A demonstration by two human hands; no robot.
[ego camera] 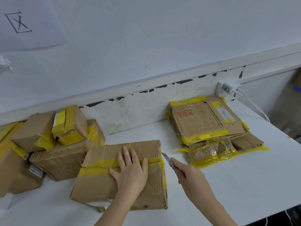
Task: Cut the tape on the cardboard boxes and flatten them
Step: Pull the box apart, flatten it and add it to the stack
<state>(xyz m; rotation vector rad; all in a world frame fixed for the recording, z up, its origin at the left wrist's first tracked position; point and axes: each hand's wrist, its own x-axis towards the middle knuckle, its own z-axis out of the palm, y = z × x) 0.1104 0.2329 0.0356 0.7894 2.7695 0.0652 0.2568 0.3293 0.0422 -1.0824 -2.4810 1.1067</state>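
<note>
Left hand [130, 170] is pressing flat, fingers spread, on the box [120, 175] near the bench's front edge while the right hand [189, 175] is gripping the knife [168, 160] at its right end, so I'd be keeping the blade shallow, running along the yellow tape [99, 165] seam, away from those fingers.

Right of the box [123, 173], bare table [228, 185] lies open up to the flattened stack [211, 132]; piled boxes [53, 144] block its left.
</note>
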